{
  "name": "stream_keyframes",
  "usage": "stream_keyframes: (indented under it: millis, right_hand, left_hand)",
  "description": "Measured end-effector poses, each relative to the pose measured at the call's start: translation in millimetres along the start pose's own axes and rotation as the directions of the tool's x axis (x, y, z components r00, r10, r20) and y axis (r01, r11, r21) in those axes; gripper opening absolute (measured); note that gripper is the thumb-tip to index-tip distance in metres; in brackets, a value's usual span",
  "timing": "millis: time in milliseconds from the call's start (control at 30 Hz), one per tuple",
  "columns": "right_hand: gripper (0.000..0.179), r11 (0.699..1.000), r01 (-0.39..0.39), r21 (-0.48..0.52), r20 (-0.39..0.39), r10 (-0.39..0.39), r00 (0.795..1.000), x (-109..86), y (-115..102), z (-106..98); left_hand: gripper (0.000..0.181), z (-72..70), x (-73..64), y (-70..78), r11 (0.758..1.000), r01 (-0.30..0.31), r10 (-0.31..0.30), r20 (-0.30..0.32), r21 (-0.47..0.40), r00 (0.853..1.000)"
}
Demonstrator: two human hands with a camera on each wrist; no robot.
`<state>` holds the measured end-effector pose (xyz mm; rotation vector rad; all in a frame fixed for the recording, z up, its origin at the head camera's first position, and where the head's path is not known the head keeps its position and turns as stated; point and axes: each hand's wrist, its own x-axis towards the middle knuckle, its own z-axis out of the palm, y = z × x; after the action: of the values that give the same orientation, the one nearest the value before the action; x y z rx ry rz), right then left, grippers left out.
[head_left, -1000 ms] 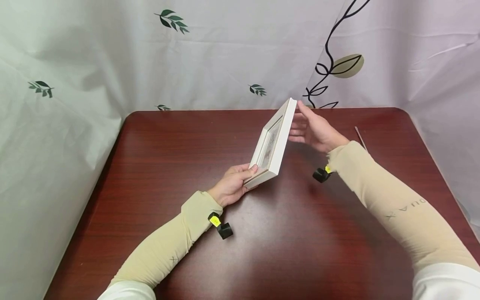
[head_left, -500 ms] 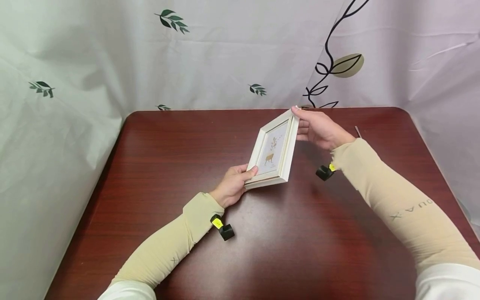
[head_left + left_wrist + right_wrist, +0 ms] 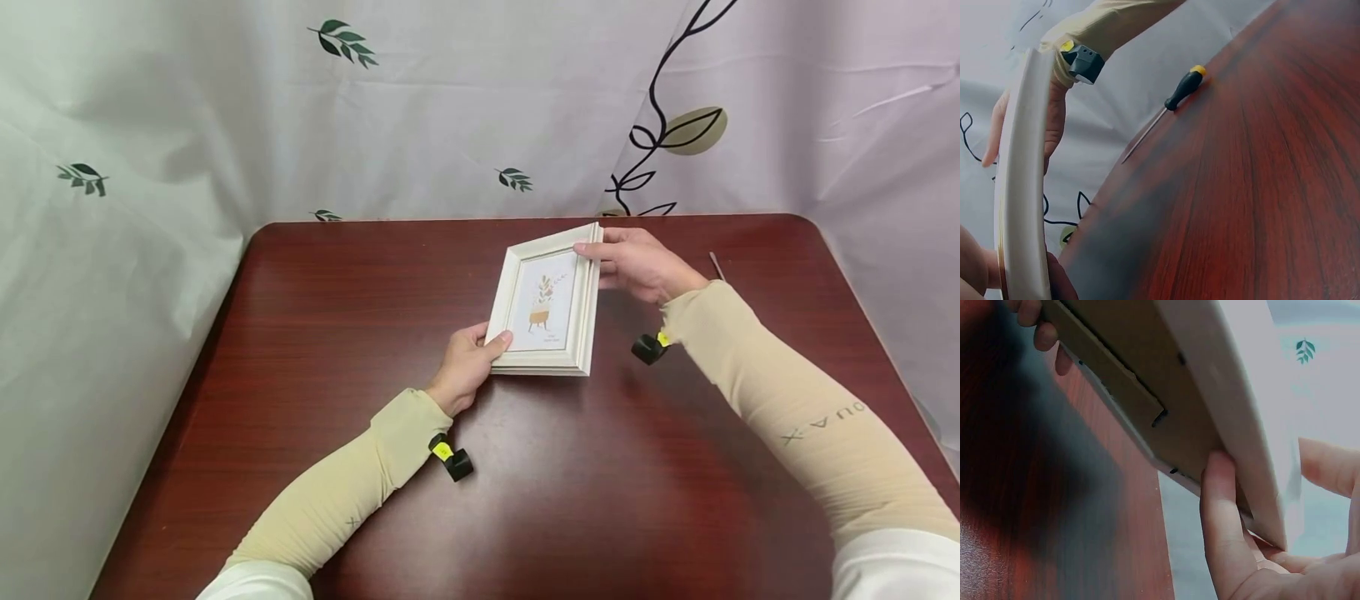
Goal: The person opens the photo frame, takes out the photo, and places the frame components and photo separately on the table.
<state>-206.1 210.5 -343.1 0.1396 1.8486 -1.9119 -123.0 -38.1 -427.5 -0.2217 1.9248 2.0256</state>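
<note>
A white picture frame (image 3: pixel 543 302) is held tilted above the table, its print of a potted plant facing the head camera. My left hand (image 3: pixel 463 365) grips its lower left corner, thumb on the front. At the upper right edge, my right hand (image 3: pixel 647 263) holds it with the thumb over the front and fingers behind. In the right wrist view, fingertips (image 3: pixel 1219 469) touch the brown backing (image 3: pixel 1135 344), which has small dark metal tabs and a flap. The left wrist view sees the frame's white side edge (image 3: pixel 1025 181) end-on.
A screwdriver (image 3: pixel 1184 90) with a dark and yellow handle lies on the table to the right; only its thin shaft (image 3: pixel 716 265) shows in the head view, beyond my right sleeve. Behind the dark red table (image 3: pixel 360 292) hangs a pale leaf-patterned curtain (image 3: pixel 442 108).
The picture frame has turned from nearly edge-on to face the head camera. My right hand, earlier with its fingers extended at the edge, now holds that edge with its thumb on the front.
</note>
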Motion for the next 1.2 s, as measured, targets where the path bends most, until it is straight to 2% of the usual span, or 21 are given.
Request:
stream_keyframes:
  millis: [200,433,733,900,1033,1200]
  right_hand:
    - [0.055,0.998,-0.003,-0.060,-0.022,0.001,1.000,-0.1,2.7,-0.7]
    - [0.055,0.994,-0.036,-0.101,-0.069,0.029,0.997,3.2,9.0,-2.9]
    - [0.064,0.994,-0.090,-0.067,-0.087,0.084,0.993,7.5,19.6,-6.7]
    - [0.065,0.993,-0.097,-0.074,-0.068,0.091,0.993,9.3,26.7,-6.6]
    - [0.065,0.991,-0.100,-0.087,-0.057,0.096,0.994,9.2,30.6,-5.4]
    - [0.066,0.992,-0.102,-0.071,-0.046,0.099,0.994,9.9,33.8,-6.9]
  left_hand:
    - [0.040,0.8,-1.4,2.1,0.997,-0.034,0.036,-0.041,0.070,0.999]
    - [0.042,-0.5,-2.2,2.6,0.991,-0.069,0.075,-0.048,0.116,0.996]
    - [0.054,-5.2,2.4,11.1,0.978,-0.050,0.057,-0.029,0.200,0.998]
    - [0.059,-6.4,6.0,15.9,0.956,-0.029,0.027,0.010,0.294,1.000]
    - [0.058,-7.6,12.0,18.1,0.931,-0.039,0.036,0.017,0.362,0.999]
    - [0.053,-8.7,21.3,18.0,0.915,-0.058,0.058,0.012,0.399,0.998]
